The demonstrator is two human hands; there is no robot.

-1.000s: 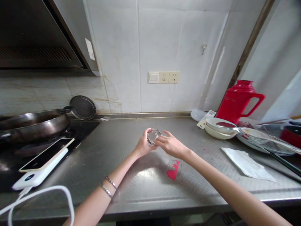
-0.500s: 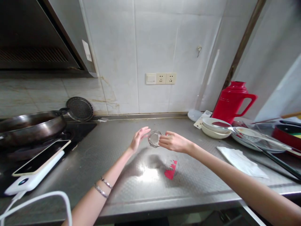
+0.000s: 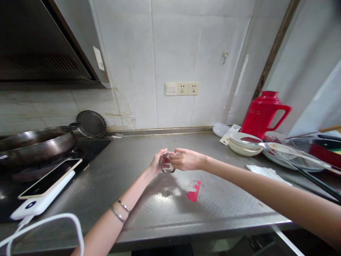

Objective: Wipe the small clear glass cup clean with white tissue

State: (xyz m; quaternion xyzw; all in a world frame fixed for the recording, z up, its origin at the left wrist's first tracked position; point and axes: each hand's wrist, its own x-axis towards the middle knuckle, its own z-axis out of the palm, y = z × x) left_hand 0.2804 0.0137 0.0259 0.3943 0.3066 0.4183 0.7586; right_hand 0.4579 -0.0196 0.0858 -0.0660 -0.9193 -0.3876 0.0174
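A small clear glass cup (image 3: 166, 164) is held above the metal counter, between my two hands. The fingers of my left hand (image 3: 156, 163) wrap around its left side, and two bracelets sit on that forearm. At the cup's right edge, my right hand (image 3: 188, 160) is closed with bent fingers gripping the rim. Whether some of those fingertips reach inside the cup, I cannot tell. Below and to the right of the cup, a torn red patch (image 3: 194, 192) lies on the counter.
On the left are a pan (image 3: 39, 144) on the stove, a phone (image 3: 50, 177) and a white charger (image 3: 39, 201) with a cable. A red thermos (image 3: 262, 115), stacked bowls (image 3: 245, 148) and a white tissue (image 3: 266, 173) lie right. Sockets (image 3: 188, 89) line the wall.
My left hand has closed from spread fingers onto the cup. Cup and right hand have shifted slightly left, and the cup has turned in my grip.
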